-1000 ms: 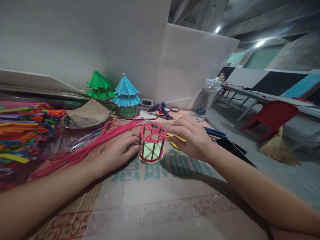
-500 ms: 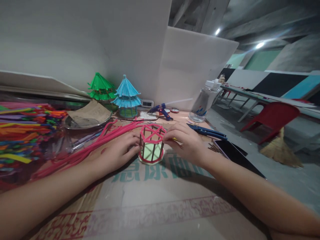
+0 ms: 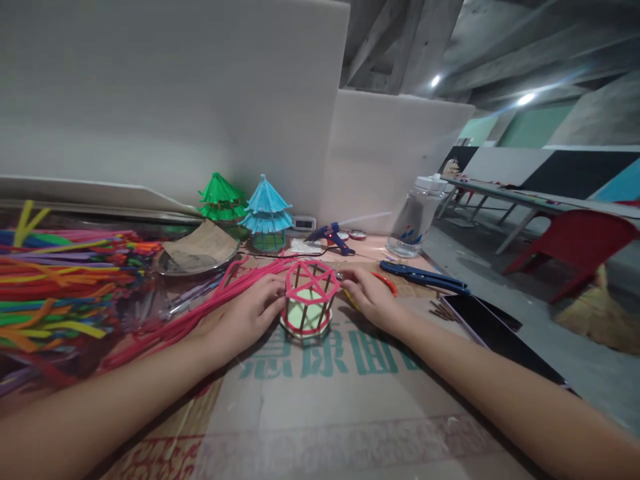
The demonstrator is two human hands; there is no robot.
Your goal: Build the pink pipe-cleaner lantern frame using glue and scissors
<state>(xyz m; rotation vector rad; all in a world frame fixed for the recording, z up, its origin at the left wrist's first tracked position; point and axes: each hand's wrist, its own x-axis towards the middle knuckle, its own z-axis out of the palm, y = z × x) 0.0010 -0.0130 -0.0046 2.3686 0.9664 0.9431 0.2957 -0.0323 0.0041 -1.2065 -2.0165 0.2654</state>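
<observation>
A small lantern-like frame point(image 3: 309, 319) stands in front of me. Its top ring is pink with crossed strips, its posts are thin brown sticks, and its base is pale green with a pink edge. My left hand point(image 3: 250, 310) grips its left side between fingertips and thumb. Close by its right side is my right hand point(image 3: 370, 300), fingers bent and a little apart; contact with the frame is unclear. Scissors with yellow and orange-red handles point(image 3: 390, 283) lie partly hidden behind that hand.
Pink pipe cleaners point(image 3: 220, 300) lie left, beside a multicoloured heap point(image 3: 55, 287). Behind stand a metal bowl point(image 3: 167, 265), green point(image 3: 220, 197) and blue point(image 3: 265, 207) pavilion models, a glue gun point(image 3: 333, 237) and a water bottle point(image 3: 413, 220). Right are blue pliers-like tools point(image 3: 425, 277) and a phone point(image 3: 500, 333).
The view has shifted, so things sit lower and further right. The frame's top now tips more toward me. My right hand has drawn back slightly from the frame's side, showing more of the scissors.
</observation>
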